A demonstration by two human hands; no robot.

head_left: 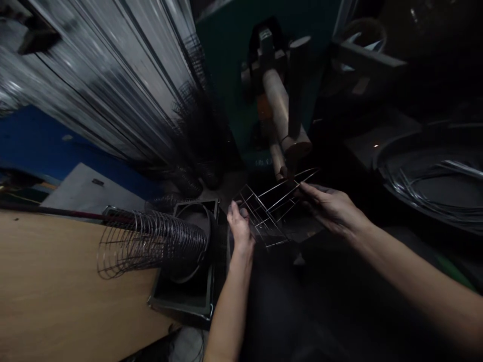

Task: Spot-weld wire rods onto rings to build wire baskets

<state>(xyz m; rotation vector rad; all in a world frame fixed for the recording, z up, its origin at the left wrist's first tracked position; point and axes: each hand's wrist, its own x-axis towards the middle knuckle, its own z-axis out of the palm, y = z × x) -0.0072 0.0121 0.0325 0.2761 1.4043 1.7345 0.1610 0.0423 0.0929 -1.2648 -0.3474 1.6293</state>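
Fingers of left hand (241, 229) and right hand (330, 206) grip opposite ends of a thin, shiny wire grid (269, 208).

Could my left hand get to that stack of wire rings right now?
Probably yes: the wire rings lie close beside the left hand with no visible obstacle between, but it grips the wire frame, so it would have to let go first.

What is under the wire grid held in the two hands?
Through the wire grid, held by the left hand and right hand, only a dark surface shows, too dim to identify. The machine's cylindrical arm ends above its far edge.
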